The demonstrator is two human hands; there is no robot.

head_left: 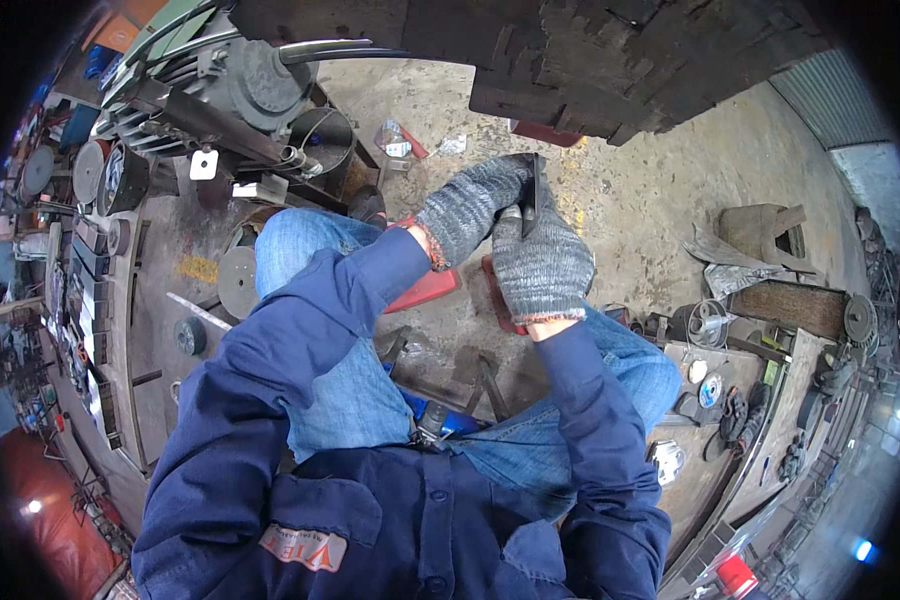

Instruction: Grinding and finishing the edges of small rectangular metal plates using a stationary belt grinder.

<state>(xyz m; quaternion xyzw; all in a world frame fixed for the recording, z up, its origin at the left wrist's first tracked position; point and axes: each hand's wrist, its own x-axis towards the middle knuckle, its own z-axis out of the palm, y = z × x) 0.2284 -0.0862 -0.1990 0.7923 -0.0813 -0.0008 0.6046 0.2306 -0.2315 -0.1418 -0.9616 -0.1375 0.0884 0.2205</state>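
Note:
Both my hands wear grey knitted gloves with dark fingers and meet in front of me, above the gap between my knees. A narrow dark strip (537, 188), apparently metal and seen nearly edge-on, stands between them. My left hand (467, 208) reaches in from the left, its fingers closed at the strip's far end. Nearer to me, my right hand (543, 262) is closed round the strip's lower part, thumb up along its left side. The gloves hide some of the strip.
A large dark, ragged-surfaced slab (610, 60) overhangs beyond my hands. At the far left stands a grey motor (260, 85) beside a round metal bucket (322, 140). Red pieces (425, 290) lie below my hands. Right of my knee, a low bench (705, 475) carries discs and tools.

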